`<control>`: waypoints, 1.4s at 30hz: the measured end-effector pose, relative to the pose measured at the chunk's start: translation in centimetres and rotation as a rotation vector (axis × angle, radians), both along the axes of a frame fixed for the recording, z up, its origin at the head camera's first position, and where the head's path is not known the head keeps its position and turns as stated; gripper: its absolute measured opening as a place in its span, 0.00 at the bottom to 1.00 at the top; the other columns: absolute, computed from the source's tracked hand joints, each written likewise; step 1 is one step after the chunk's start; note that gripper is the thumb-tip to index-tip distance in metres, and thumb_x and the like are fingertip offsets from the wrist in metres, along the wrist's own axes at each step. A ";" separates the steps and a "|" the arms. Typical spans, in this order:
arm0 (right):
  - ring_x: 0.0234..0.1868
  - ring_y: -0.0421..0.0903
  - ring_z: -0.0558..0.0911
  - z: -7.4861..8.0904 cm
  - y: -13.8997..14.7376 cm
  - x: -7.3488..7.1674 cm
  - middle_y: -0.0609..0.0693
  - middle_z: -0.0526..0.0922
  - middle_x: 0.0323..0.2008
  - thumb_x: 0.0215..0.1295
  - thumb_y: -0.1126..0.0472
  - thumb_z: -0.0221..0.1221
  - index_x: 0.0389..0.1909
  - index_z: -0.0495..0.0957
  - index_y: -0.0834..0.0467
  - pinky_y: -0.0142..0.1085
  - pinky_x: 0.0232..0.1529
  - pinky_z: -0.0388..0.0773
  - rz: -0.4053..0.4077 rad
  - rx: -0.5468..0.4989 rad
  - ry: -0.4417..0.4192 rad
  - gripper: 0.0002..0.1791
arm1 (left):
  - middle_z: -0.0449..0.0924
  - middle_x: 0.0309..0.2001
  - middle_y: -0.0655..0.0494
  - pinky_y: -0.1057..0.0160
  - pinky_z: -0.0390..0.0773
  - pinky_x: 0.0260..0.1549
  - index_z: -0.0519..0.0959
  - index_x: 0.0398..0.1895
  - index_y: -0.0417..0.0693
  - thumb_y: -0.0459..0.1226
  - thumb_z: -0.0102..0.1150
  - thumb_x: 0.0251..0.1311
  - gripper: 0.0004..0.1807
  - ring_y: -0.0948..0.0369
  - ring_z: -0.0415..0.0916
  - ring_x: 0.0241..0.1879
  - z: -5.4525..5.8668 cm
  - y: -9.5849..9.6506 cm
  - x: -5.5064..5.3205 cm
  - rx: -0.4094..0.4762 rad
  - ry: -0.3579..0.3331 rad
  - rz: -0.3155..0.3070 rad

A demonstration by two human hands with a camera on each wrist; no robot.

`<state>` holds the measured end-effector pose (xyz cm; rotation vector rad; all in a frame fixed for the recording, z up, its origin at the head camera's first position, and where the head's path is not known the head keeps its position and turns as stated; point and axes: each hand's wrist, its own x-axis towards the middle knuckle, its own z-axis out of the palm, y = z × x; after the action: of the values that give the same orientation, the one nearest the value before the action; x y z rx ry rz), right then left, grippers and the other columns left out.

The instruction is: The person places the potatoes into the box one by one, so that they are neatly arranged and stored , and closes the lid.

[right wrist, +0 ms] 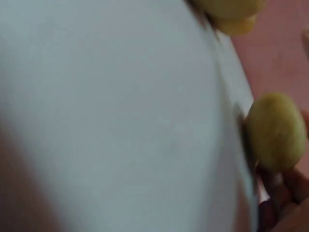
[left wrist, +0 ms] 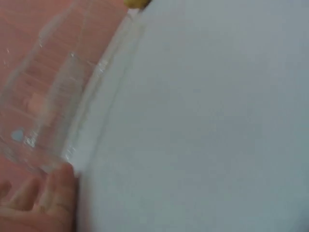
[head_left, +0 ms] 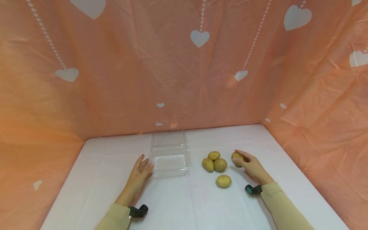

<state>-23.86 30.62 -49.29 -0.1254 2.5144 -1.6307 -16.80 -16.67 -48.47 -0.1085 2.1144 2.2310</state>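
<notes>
In the head view my right hand (head_left: 251,164) grips a potato (head_left: 237,159) at the right of the other potatoes. The right wrist view shows that yellow-brown potato (right wrist: 276,131) close to the table surface, fingers (right wrist: 294,181) curled against its side. Three potatoes (head_left: 220,165) sit bunched together to the left of this hand, and a single potato (head_left: 224,181) lies nearer the front. My left hand (head_left: 138,174) holds nothing; its fingers are extended and relaxed beside the left wall of a clear plastic clamshell box (head_left: 170,174). The box stands with its lid (head_left: 169,139) folded back.
A white cloth covers the table (head_left: 189,204). Orange curtains with white hearts (head_left: 172,73) hang behind and at both sides, meeting the table's back edge. Each wrist wears a small black camera (head_left: 139,211).
</notes>
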 end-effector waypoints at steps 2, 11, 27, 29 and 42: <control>0.57 0.53 0.67 -0.1 0.1 -0.1 0.60 0.68 0.62 0.62 0.47 0.64 0.71 0.63 0.54 0.30 0.48 0.70 0.007 -0.026 -0.023 0.38 | 0.49 0.73 0.41 0.59 0.68 0.59 0.40 0.77 0.48 0.43 0.57 0.67 0.45 0.51 0.54 0.68 -0.3 -0.1 -0.1 0.031 -0.007 0.001; 0.69 0.57 0.56 -0.3 0.3 -0.9 0.62 0.59 0.70 0.64 0.55 0.63 0.72 0.59 0.61 0.18 0.52 0.63 0.078 -0.168 -0.042 0.39 | 0.55 0.70 0.37 0.55 0.57 0.65 0.42 0.77 0.46 0.41 0.55 0.68 0.42 0.50 0.53 0.68 -1.0 -0.8 -0.3 0.029 -0.020 -0.037; 0.73 0.58 0.47 -0.7 0.4 -0.2 0.63 0.54 0.72 0.63 0.65 0.62 0.72 0.58 0.62 0.38 0.68 0.55 0.130 -0.174 -0.051 0.38 | 0.56 0.69 0.39 0.69 0.61 0.60 0.53 0.75 0.45 0.40 0.50 0.70 0.33 0.51 0.52 0.69 -1.6 -0.9 0.5 -0.029 -0.022 -0.048; 0.73 0.58 0.47 -0.6 0.5 -0.2 0.63 0.54 0.72 0.63 0.65 0.62 0.72 0.58 0.62 0.42 0.69 0.51 0.148 -0.150 -0.033 0.38 | 0.55 0.70 0.37 0.65 0.59 0.63 0.53 0.74 0.44 0.39 0.49 0.71 0.32 0.50 0.51 0.70 -1.5 -0.8 0.7 -0.020 -0.014 -0.053; 0.69 0.60 0.60 0.0 1.8 -1.3 0.62 0.66 0.67 0.60 0.57 0.67 0.69 0.62 0.63 0.42 0.65 0.60 0.174 0.049 0.057 0.39 | 0.52 0.72 0.37 0.54 0.51 0.67 0.54 0.74 0.41 0.39 0.50 0.70 0.33 0.50 0.47 0.71 -1.4 -0.7 0.2 -0.009 0.000 -0.083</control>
<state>-25.14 32.44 -49.29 -0.3785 2.5022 -1.5187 -16.57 -17.35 -49.84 -0.0207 2.0883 2.1759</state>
